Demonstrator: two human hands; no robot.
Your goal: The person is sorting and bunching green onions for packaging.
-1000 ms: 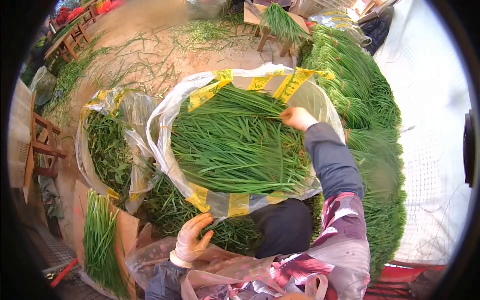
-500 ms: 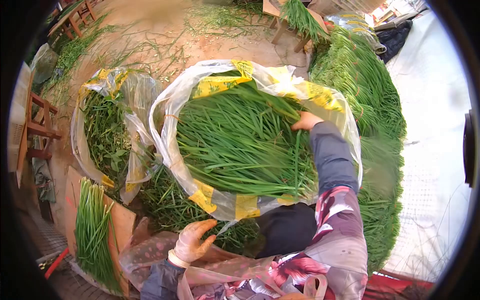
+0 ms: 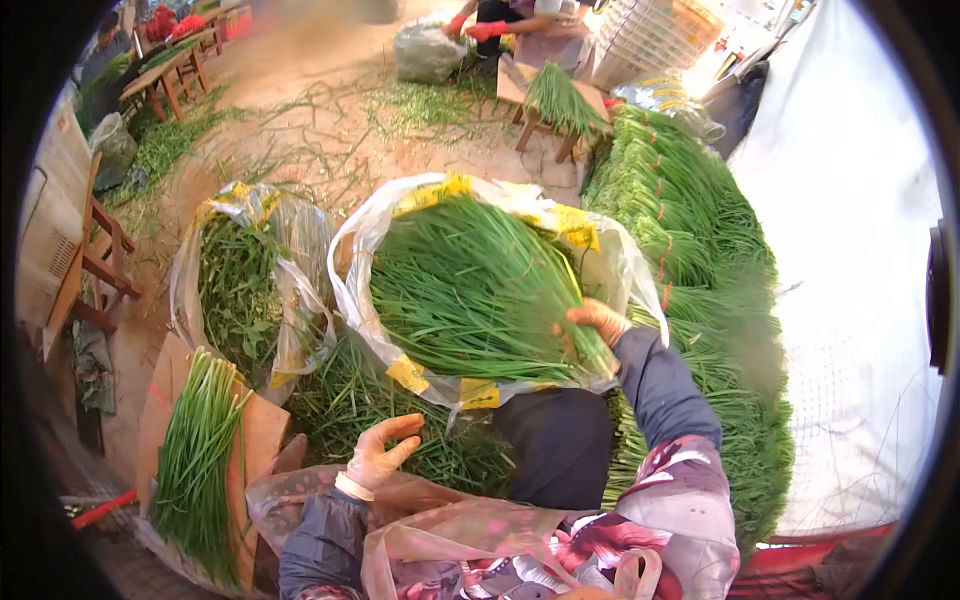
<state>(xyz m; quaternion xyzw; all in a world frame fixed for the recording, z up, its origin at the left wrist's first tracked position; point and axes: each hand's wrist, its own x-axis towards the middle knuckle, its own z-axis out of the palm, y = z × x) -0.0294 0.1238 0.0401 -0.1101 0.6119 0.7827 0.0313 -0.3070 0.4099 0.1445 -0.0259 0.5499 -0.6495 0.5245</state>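
My right hand (image 3: 598, 322) is closed around the pale stem ends of a bunch of green chives (image 3: 515, 262) at the right side of a big clear plastic bag (image 3: 352, 290) with yellow print. The leaves of the bunch fan out to the upper left over more chives lying inside the bag. My left hand (image 3: 378, 456), in a thin glove, hovers below the bag with thumb and fingers apart and nothing in it. Under it lie loose green trimmings (image 3: 360, 400). To its left, a pile of chives (image 3: 198, 440) rests on a wooden board (image 3: 262, 425).
Stacked chive bundles (image 3: 690, 230) with reddish ties run along the right, beside a white sheet (image 3: 850, 260). A smaller bag (image 3: 185, 270) of leafy scraps stands left. At the back, a person in red gloves (image 3: 487, 30) sits behind a small table (image 3: 510, 88) with chives.
My right hand has moved down toward me with the bunch, whose stem ends now show at the bag's right rim. My left hand has barely moved. The view has tilted up, showing people behind.
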